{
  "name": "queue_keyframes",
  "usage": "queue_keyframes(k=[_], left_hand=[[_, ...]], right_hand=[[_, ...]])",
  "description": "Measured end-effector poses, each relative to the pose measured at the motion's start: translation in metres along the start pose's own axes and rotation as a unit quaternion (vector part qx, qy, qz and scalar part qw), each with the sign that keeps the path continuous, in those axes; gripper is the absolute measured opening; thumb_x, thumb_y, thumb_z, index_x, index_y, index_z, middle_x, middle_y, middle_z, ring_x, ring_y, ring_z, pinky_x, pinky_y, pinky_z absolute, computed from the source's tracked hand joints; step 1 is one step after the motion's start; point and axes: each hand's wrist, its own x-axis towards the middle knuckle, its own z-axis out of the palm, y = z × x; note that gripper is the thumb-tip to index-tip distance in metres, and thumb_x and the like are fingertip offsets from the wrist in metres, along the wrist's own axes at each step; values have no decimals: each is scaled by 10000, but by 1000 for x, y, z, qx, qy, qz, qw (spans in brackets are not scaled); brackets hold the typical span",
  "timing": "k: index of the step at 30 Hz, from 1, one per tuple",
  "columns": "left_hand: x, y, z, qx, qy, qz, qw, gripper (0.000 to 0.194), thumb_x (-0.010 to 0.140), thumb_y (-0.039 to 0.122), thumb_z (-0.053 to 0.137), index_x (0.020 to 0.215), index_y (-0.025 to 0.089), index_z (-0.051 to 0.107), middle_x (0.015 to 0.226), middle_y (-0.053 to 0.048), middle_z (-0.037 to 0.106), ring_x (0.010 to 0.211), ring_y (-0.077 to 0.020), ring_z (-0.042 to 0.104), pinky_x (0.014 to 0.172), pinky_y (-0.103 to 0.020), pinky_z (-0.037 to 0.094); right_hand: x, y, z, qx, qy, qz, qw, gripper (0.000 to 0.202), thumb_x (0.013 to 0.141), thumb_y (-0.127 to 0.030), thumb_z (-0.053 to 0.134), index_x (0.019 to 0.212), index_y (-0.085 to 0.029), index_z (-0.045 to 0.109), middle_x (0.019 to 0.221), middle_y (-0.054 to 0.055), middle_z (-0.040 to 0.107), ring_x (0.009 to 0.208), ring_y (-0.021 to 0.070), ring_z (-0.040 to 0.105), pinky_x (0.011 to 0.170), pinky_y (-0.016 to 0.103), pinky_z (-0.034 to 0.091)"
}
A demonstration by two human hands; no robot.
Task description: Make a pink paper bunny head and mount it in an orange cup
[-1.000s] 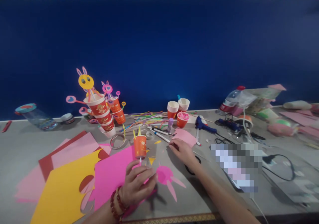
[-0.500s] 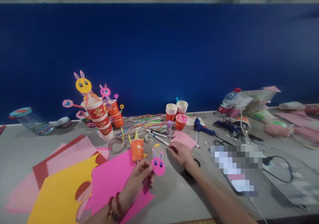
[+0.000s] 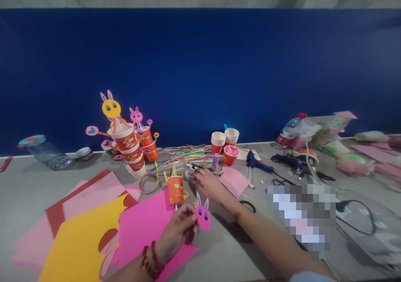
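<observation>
A pink paper bunny face [image 3: 203, 218] with two ears and blue eyes is pinched in my left hand [image 3: 181, 227], above the edge of a magenta sheet [image 3: 140, 227]. Just behind that hand stands an orange paper cup [image 3: 175, 191] with yellow strips rising from it. My right hand [image 3: 208, 184] reaches over the markers [image 3: 194, 166] beside a small tape roll [image 3: 188, 175]; its fingertips are too small and blurred to show whether they grip anything. A pink paper piece [image 3: 233, 181] lies right of this hand.
Stacked cup figures [image 3: 130, 146] stand at the back left, near a larger tape ring [image 3: 148, 183]. White cups [image 3: 218, 142], a blue glue gun [image 3: 259, 163], black scissors [image 3: 248, 207] and a blurred-out phone [image 3: 300, 219] are on the right.
My right hand has moved left and away from me, to the markers and small tape roll. My left hand still holds the bunny face. The view has shifted slightly.
</observation>
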Motion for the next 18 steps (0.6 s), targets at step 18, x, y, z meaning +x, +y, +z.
queue_keyframes(k=[18], left_hand=[[-6,8,11,33,-39,-46,998,368,711,419,843,785,166,585,584,43,573,475,-55,489,437,-150,303]], right_hand=[[-71,38,-29,98,111,134,980,223,938,-306,519,1087,-194,642,1139,125,688,1104,292,601,997,457,444]])
